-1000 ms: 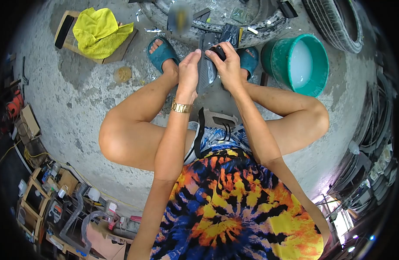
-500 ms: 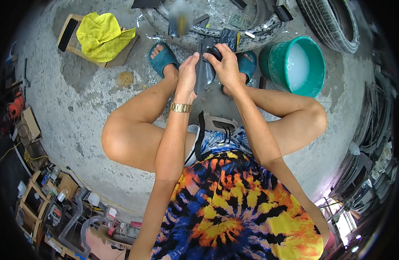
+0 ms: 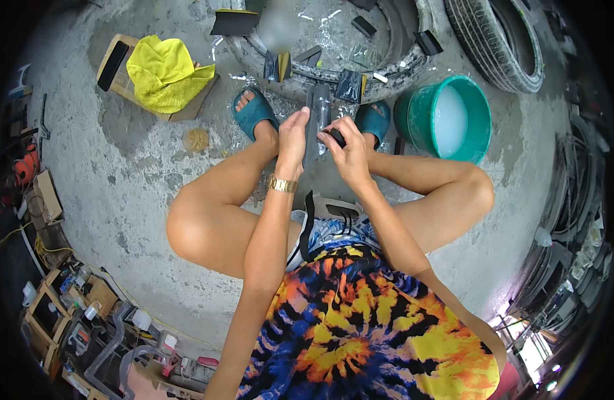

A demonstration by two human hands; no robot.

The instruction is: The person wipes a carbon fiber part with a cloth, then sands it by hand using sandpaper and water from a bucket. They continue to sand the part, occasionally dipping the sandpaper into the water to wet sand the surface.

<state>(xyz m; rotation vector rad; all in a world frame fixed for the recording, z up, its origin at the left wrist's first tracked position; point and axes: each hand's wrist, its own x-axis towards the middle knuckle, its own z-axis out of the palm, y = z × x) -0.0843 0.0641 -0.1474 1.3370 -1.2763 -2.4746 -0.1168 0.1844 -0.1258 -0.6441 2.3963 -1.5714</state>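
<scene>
A long, wet, dark grey part stands between my hands, pointing away from me toward the tire. My left hand is closed along its left side, fingers hidden behind it. My right hand pinches a small black block at the right side of the part, near the end closest to me. Just beyond lies a tire on the floor, its near sidewall carrying a dark piece with a yellow edge and a similar dark piece.
A green bucket of cloudy liquid stands to the right, with another tire behind it. On the left, a yellow cloth and a black phone-like slab rest on a low wooden stand. My sandaled feet flank the part.
My right hand has drawn the black block back along the part, from its far end toward me. My left hand keeps its hold. The view has shifted slightly.
</scene>
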